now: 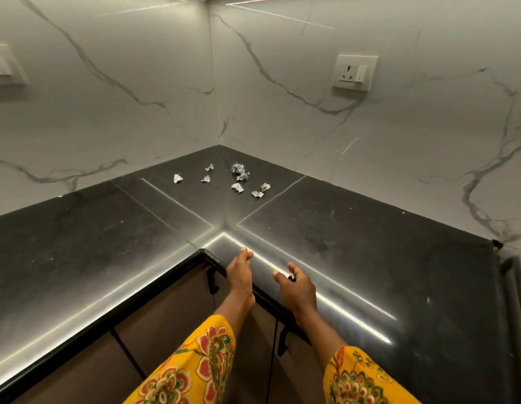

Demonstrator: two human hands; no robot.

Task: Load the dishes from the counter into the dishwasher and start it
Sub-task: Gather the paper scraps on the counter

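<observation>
A black L-shaped counter (355, 243) fills a corner under marble walls. No dishes or dishwasher are in view. Several crumpled scraps of grey paper (238, 172) lie near the far corner of the counter. My left hand (240, 272) reaches forward over the counter's inner edge, its fingers loosely together and holding nothing. My right hand (297, 284) hovers beside it over the same edge, with relaxed, slightly curled fingers and nothing in them. Both hands are well short of the paper scraps.
Brown cabinet doors with black handles (212, 282) sit below the counter's inner corner. A wall socket (355, 72) is on the right wall and a switch plate (4, 65) on the left wall. A dark edge (512, 272) bounds the counter at the right.
</observation>
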